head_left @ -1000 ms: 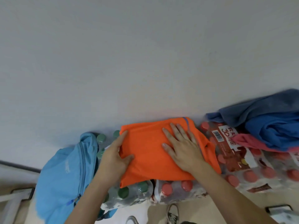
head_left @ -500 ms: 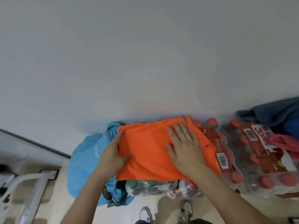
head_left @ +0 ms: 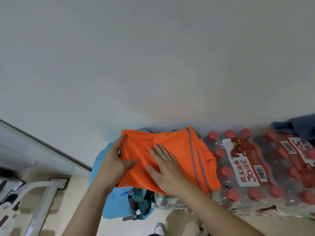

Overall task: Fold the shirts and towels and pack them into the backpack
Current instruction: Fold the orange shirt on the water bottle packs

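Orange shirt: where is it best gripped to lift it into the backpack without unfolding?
Probably by its two side edges, coming in from left and right. The orange shirt is a flat folded stack; the left hand grips its left edge, thumb on top. The right hand only lies flat on it, so the striped right edge could droop.

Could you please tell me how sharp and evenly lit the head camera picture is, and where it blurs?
Head view: the light is soft and even, with no glare; a faint shadow lies on the wall above the orange shirt; the shirt is fairly sharp; the bottle packs smear toward the right edge; the pale frame at lower left is blurred.
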Motion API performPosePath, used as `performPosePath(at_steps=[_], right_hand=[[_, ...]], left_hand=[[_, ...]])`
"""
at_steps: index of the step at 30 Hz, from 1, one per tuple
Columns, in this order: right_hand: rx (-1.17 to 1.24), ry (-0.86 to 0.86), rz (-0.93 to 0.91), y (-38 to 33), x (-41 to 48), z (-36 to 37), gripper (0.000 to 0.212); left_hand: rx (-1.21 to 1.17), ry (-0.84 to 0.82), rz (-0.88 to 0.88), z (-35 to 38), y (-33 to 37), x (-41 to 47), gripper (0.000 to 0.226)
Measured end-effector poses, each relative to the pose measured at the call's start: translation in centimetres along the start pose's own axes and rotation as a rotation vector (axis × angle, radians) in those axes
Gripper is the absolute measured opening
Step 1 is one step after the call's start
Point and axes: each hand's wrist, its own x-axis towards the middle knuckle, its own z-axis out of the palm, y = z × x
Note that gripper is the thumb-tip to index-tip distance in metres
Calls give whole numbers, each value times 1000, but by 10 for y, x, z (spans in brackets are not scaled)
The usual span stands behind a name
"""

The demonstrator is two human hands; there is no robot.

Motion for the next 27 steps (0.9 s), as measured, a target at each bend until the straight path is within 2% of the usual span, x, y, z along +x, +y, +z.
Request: performPosePath(at_steps=[2,4,6,8,10,12,14,16,18,20,22,25,26,27], right_hand=[[376,32,93,-15,1,-15,54],[812,35,240,-31,-4,-39,40],[1154,-68,319,-37,-9,-61,42],[1288,-86,297,-36,-13,-77,39],[1336,12,332,-29,-13,-82,24],[1356,106,390,-17,-16,-82,20],[1319,144,390,-2,-21,-79,25],[1183,146,344,5,-24,-78,33],[996,129,270,3,-26,-79,40],[851,90,214,3,-24,-79,39],[737,69,192,5,-21,-79,37],[601,66,174,13,-19,-74,32],[561,43,174,13,-18,-70,26],[501,23,171,13,-18,-64,18]], left_hand=[[27,3,45,1,17,-4,90],[154,-21,130,10,37,-9,93],[261,-101,234,32,54,-16,96],[243,-254,304,63,67,-24,100],[115,-418,257,82,70,-30,101],[-114,-536,126,84,73,-28,92],[-183,-538,104,76,72,-18,85],[67,-376,322,64,71,9,83],[474,-407,468,57,78,36,86],[679,-661,375,58,93,51,75],[772,-787,292,59,100,54,31],[826,-765,235,41,85,61,19],[839,-743,244,30,76,60,7],[881,-719,235,19,67,60,17]])
